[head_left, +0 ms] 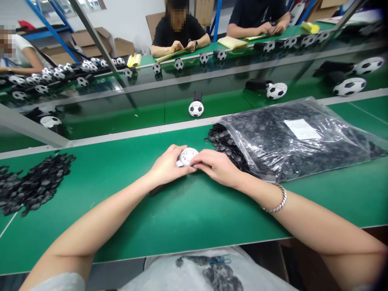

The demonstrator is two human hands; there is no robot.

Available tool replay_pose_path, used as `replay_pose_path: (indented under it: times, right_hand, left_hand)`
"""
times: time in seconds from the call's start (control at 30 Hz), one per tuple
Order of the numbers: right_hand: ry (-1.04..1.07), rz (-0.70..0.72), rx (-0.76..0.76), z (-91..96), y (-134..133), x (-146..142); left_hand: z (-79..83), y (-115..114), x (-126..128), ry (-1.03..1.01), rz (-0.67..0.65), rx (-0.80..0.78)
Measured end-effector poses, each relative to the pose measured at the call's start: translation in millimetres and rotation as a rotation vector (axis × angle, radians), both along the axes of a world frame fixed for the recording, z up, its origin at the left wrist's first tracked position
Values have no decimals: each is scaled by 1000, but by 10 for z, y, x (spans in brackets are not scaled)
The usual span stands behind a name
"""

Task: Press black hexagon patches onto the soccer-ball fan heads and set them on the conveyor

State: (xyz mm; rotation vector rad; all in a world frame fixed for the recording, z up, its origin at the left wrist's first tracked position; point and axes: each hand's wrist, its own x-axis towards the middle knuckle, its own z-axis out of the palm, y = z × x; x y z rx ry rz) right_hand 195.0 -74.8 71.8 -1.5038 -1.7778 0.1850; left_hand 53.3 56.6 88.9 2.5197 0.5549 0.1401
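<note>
My left hand (169,163) is wrapped round a football-shaped noisemaker (188,155), its white ball face turned up. Part of a black handle (156,190) shows beneath that wrist. At the ball's right edge, the thumb and fingers of my right hand (216,165) are pinched together; a small dark piece may be between them, too small to make out. Just beyond my right hand, loose black patches (226,141) spill from the mouth of a large clear plastic bag (315,141) filled with the same patches.
Another heap of black pieces (39,180) lies at the left of the green table (169,226). Behind a metal rail, a belt (145,107) carries several football items, one (196,108) straight ahead. Co-workers sit across it, and a slanting metal post (30,125) stands at left.
</note>
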Motion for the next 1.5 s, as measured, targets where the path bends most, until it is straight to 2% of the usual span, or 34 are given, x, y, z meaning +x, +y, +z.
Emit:
replay_pose_path:
  times: [0.2,0.37,0.5,0.57,0.73,0.87,0.97,1.03,1.13,1.2,1.33,1.5]
  right_hand:
    - [146,-80,-29,-15,27,39]
    - [305,-41,-130,-110,53,44]
    - [293,-44,-158,-79,70,81]
    - [235,-50,-196,9,45,150]
    - [-73,-158,-354,253,-118,322]
    - [-339,-122,-499,247,-182,272]
    - [-508,-72,-540,199,-176,174]
    - [-585,-72,-528,179,-172,130]
    - [-622,-117,-479,159,-174,123]
    - [-514,-122,-431,156,-179,142]
    - [-151,-78,-298,204,-196,141]
    - [-58,95,-65,203,-171,73]
  left_hand:
    - [16,-77,-2,2,17,72]
    - [40,-100,7,-1,13,115]
    - [58,-131,3,42,3,167]
    - [40,-149,-1,77,-39,220]
    - [-59,-163,10,63,-183,341]
    - [-42,-83,16,134,-189,271]
    - [37,14,-9,149,-270,242]
    - [82,53,-36,150,-303,262]
    - [101,47,-76,158,-255,303]
    - [84,23,-93,141,-244,304]
    - [34,7,-100,92,-240,299]
    - [34,28,-79,94,-219,222]
